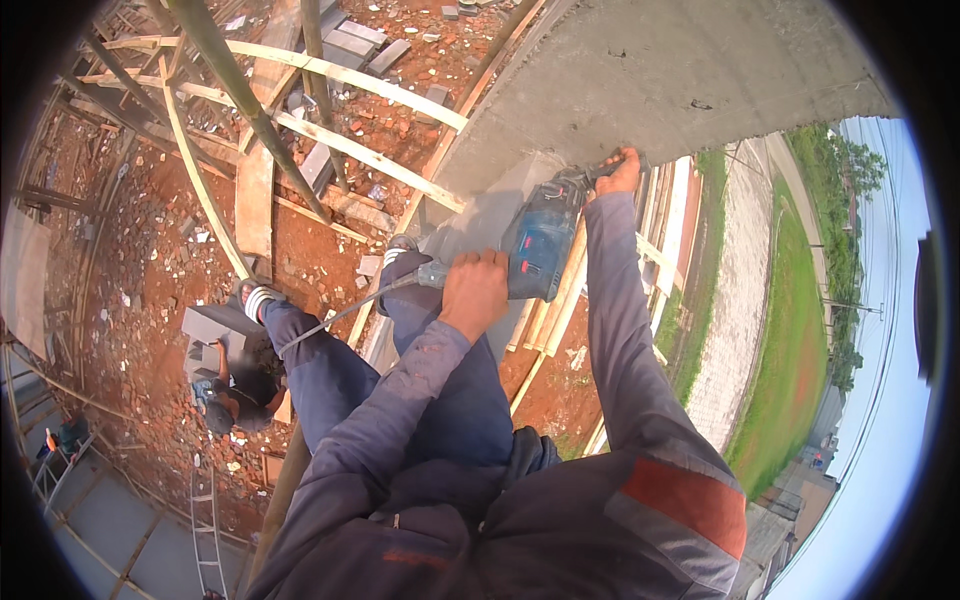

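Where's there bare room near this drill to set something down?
The widest bare patch is the grey concrete beyond the drill and right hand; whether it's level, I can't tell. A smaller grey strip lies between the drill and the battens on its left. It's crowded below, with the left hand, cord and legs, and at the drill's right, with planks.

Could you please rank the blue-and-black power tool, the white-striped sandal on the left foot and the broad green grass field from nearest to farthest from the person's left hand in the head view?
1. Blue-and-black power tool: in the grip of the left hand.
2. White-striped sandal: on the left foot, to the left.
3. Green grass field: far right.
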The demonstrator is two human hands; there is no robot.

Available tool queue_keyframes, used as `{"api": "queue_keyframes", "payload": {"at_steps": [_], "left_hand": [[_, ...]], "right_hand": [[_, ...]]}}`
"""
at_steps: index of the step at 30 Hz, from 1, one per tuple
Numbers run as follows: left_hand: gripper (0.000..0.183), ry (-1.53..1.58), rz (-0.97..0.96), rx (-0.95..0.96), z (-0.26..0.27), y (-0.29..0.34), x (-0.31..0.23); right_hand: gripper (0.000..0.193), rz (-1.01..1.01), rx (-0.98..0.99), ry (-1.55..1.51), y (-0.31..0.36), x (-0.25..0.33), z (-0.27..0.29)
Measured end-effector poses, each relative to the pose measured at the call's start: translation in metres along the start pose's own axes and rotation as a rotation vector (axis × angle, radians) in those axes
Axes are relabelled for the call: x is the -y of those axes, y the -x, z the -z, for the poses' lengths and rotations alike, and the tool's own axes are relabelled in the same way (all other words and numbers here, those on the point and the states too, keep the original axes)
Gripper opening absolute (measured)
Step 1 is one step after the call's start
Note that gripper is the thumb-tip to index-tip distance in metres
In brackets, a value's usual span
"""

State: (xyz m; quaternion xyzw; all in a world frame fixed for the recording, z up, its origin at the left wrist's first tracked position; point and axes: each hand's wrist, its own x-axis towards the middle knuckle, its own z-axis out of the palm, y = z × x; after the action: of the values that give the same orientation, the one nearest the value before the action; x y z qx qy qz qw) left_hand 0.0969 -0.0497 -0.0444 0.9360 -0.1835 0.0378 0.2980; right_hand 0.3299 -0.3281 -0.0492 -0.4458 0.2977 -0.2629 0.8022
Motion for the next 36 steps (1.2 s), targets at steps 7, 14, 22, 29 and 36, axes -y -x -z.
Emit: {"api": "queue_keyframes", "payload": {"at_steps": [7, 14, 22, 29, 36], "left_hand": [[0.017, 0.053, 0.013, 0.004, -0.002, -0.001, 0.002], [0.017, 0.075, 0.001, -0.030, -0.006, 0.013, -0.003], [0.019, 0.064, -0.016, -0.007, 0.013, 0.025, -0.006], [0.018, 0.092, -0.035, -0.030, 0.029, 0.046, -0.014], [0.019, 0.012, 0.027, 0.041, 0.074, 0.158, -0.018]], "right_hand": [[0.011, 0.019, -0.011, 0.008, 0.001, 0.001, -0.001], [0.009, 0.035, -0.032, -0.063, 0.008, -0.003, 0.009], [0.010, 0.032, 0.028, -0.027, 0.036, 0.005, 0.010], [0.009, -0.030, 0.041, -0.040, 0.059, 0.018, 0.024], [0.009, -0.094, 0.066, -0.109, 0.188, 0.018, 0.070]]}}
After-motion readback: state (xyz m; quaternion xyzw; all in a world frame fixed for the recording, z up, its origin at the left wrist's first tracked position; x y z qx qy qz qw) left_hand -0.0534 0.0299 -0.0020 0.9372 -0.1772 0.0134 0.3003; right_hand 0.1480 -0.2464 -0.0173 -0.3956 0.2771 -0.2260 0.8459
